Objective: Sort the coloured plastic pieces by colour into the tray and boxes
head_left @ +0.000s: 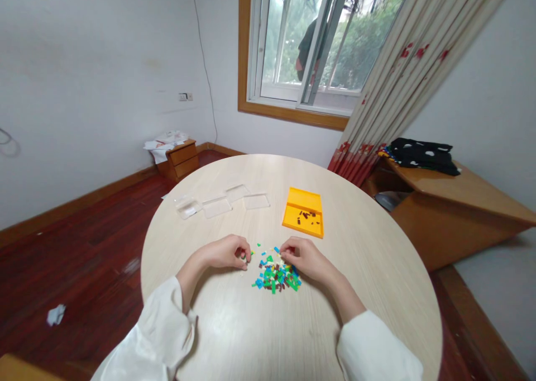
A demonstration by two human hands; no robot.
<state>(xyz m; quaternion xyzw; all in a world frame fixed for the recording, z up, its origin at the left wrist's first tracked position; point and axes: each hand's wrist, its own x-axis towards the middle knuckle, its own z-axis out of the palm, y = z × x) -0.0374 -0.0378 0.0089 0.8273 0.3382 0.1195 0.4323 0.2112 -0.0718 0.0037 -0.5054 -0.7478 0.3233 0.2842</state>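
A small heap of tiny coloured pieces (276, 276), green, blue, yellow and dark red, lies on the round pale wooden table (377, 269). My left hand (228, 251) rests at the heap's left edge with its fingers curled in a pinch. At the heap's upper right, my right hand (304, 257) also has its fingertips pinched together over the pieces. What either hand grips is too small to see. A yellow tray (304, 205) with a few dark pieces in it sits beyond the heap.
Several clear plastic lids or trays (218, 206) lie at the table's far left. A low wooden cabinet (180, 160) stands by the left wall. A wooden desk (460, 202) with dark cloth is at the right, beside a curtain and window.
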